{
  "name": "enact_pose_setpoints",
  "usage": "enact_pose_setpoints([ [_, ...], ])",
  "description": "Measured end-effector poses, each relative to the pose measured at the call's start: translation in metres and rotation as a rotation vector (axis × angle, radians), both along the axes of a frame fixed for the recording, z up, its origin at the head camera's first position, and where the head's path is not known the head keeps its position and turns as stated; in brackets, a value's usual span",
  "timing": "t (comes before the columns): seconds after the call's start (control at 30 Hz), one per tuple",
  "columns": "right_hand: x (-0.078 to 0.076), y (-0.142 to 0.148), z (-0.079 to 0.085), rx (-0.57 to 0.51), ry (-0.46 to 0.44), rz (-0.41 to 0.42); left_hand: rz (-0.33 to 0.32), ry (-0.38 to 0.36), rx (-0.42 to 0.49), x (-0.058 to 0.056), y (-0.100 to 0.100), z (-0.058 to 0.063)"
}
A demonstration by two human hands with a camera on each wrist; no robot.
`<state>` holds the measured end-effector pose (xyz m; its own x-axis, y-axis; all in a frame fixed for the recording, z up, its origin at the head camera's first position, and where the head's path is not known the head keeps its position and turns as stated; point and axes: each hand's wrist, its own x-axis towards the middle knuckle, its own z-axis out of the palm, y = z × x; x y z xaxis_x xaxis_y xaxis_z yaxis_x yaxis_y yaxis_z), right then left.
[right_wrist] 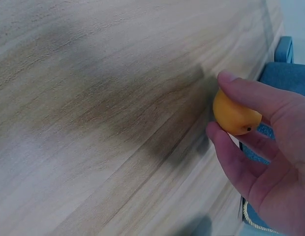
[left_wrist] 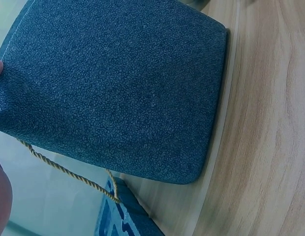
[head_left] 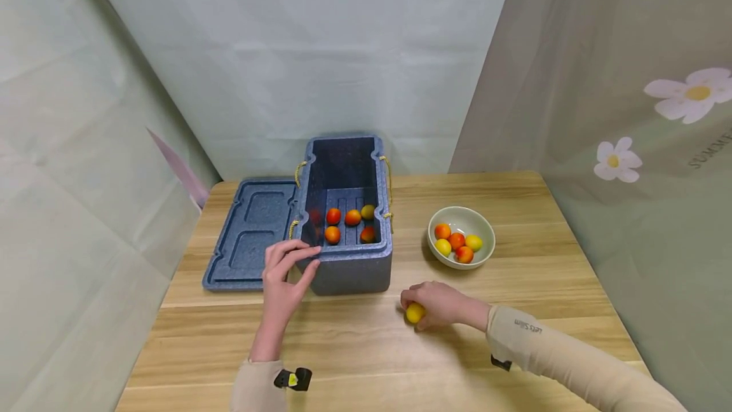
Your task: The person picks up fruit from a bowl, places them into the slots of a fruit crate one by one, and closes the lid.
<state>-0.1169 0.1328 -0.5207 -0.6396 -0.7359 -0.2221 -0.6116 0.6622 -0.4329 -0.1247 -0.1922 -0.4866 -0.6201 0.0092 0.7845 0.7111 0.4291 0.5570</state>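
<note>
My right hand (head_left: 439, 304) pinches a small yellow fruit (right_wrist: 235, 114) low over the tabletop, in front of the bowl. In the right wrist view the thumb and fingertips lie on opposite sides of it, and a dark dot marks one end. My left hand (head_left: 286, 275) holds the near left corner of a speckled blue foam box (head_left: 349, 275), with fingertips at the rim and thumb on the outer wall. Several red, orange and yellow fruits (head_left: 352, 217) lie on the box floor. In the left wrist view the box's outer wall (left_wrist: 118, 88) fills much of the picture.
A pale bowl (head_left: 486, 253) with several red, orange and yellow fruits stands right of the box. The box's lid (head_left: 251, 234) lies flat on its left. Yellow rope handles (head_left: 389, 183) hang at the sides. Fabric walls (head_left: 320, 49) enclose the wooden table (head_left: 354, 348).
</note>
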Motion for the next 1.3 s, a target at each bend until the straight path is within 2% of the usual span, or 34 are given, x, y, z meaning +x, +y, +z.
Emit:
enact_pose_setpoints([
  [0.7, -0.011, 0.006, 0.006, -0.027, 0.005, 0.025, -0.009, -0.015, -0.008, 0.002, 0.0, 0.004],
  [0.9, -0.015, 0.007, 0.013, -0.025, 0.046, 0.019, -0.008, -0.012, 0.001, 0.003, 0.0, 0.005],
  [1.07, -0.019, 0.009, 0.021, -0.068, 0.044, 0.017, -0.004, -0.023, -0.004, 0.003, 0.0, 0.005],
  [1.3, -0.028, 0.013, 0.032, -0.089, 0.079, 0.055, -0.001, -0.027, -0.004, 0.003, -0.001, 0.002],
])
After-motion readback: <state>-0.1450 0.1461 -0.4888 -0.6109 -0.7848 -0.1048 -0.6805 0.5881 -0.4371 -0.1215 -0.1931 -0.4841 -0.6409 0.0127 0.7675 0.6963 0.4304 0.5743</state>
